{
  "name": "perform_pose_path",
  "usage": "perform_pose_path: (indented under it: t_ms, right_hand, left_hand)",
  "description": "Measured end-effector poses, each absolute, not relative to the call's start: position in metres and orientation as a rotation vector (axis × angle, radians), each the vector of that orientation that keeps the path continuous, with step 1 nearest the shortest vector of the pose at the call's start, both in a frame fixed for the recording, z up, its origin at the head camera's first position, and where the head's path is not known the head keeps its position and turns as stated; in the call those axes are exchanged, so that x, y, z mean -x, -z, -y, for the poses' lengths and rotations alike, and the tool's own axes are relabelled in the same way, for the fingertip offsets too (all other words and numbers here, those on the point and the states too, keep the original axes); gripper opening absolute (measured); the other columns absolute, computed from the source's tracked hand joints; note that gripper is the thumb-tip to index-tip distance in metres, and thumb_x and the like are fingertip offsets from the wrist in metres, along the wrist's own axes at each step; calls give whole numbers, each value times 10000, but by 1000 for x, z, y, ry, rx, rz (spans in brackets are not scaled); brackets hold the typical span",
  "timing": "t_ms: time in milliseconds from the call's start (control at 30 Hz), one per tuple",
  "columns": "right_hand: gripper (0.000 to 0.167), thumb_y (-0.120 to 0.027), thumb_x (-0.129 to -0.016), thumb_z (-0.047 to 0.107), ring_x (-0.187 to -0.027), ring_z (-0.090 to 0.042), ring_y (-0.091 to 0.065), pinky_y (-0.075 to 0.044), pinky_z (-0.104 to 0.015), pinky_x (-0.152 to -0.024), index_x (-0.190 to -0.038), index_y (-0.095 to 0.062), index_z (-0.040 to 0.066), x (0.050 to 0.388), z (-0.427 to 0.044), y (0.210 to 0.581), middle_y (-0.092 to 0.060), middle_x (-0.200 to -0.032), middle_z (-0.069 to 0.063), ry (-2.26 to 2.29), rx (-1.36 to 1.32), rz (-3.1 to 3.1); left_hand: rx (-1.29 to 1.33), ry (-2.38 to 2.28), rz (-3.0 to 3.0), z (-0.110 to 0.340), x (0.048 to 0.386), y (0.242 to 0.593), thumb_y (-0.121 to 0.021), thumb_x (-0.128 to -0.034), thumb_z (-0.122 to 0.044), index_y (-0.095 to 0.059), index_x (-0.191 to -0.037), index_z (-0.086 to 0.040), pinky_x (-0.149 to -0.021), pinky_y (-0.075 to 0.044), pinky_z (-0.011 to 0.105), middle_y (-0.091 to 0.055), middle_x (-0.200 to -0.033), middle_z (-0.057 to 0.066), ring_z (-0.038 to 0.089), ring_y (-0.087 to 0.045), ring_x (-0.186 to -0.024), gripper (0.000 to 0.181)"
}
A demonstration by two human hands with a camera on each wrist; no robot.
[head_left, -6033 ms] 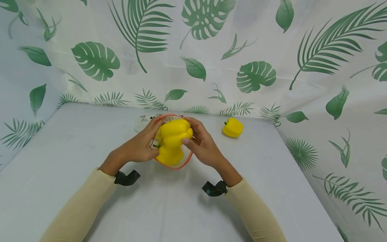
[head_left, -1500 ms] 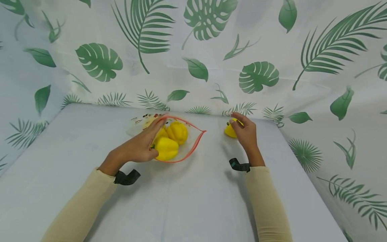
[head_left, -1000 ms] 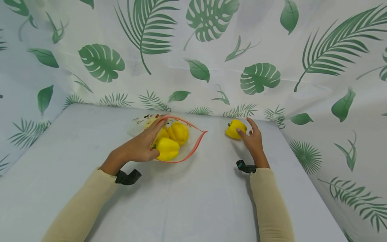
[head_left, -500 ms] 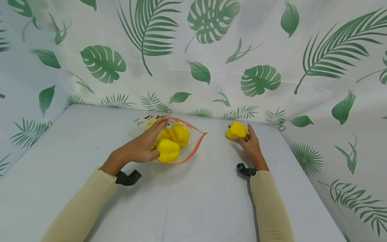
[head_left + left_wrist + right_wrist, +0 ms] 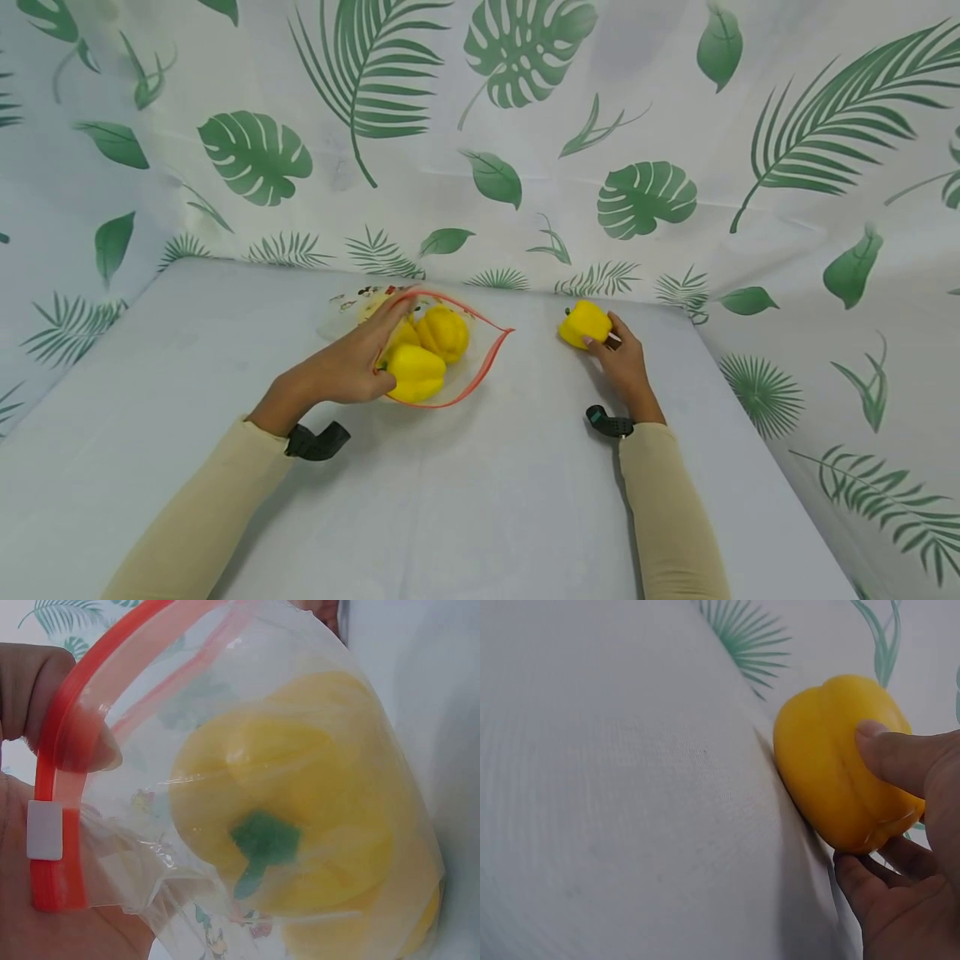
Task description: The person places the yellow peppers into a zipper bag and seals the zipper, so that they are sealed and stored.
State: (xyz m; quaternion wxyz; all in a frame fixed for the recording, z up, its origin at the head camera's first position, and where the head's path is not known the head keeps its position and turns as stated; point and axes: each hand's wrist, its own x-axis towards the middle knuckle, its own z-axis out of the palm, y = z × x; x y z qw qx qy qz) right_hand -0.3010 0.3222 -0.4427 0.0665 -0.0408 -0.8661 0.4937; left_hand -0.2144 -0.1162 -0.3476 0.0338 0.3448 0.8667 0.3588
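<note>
A clear zip bag (image 5: 172, 742) with a red zip rim and a white slider holds several yellow bell peppers (image 5: 416, 372). Its mouth gapes toward the right in the head view. My left hand (image 5: 337, 362) grips the rim at the bag's left side, thumb curled over the red strip (image 5: 64, 735). To the right, one loose yellow bell pepper (image 5: 585, 324) with a green stem is at the back of the table. My right hand (image 5: 624, 362) holds it, thumb on the near face and fingers at its right end and underneath, as the right wrist view shows.
A white-covered table (image 5: 465, 500) carries everything. Behind it hangs a white curtain (image 5: 420, 192) printed with green leaves. A black wrist mount (image 5: 318, 442) sits on the left wrist, another wrist mount (image 5: 609, 422) on the right.
The right hand has left the bag, where it handled a pepper that now lies inside, and moved right to the loose pepper, its fingers closing round it. The left hand stays at the bag rim.
</note>
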Motion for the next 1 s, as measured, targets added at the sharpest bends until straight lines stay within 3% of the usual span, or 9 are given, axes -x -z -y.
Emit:
perform_pose_path:
  t_ms: [333,1000]
  right_hand:
    - [784,-643,-934,292,-1344,-336,-387,-354,-423,-1063,-1565,-204,137,302,-315,440,-285,-1559,-109,-1452,131,2636]
    - [742,-691,-896,319,-1219,-336,-512,-441,-430,-984,-1519,-345,113,295,-288,412,-452,-1421,-171,-1476,-51,2697]
  left_hand:
    - [-1053,-1089,-2669,116,215,349,-542,-715,-37,-5,-1563,-71,-1147,-111,489,61,-1617,11,186,13,-1465,1004]
    - [-1079,-1113,-2663,116,216,349,-540,-706,-33,-29,-1556,-32,-1145,-116,496,26,-1620,43,206,-13,-1465,992]
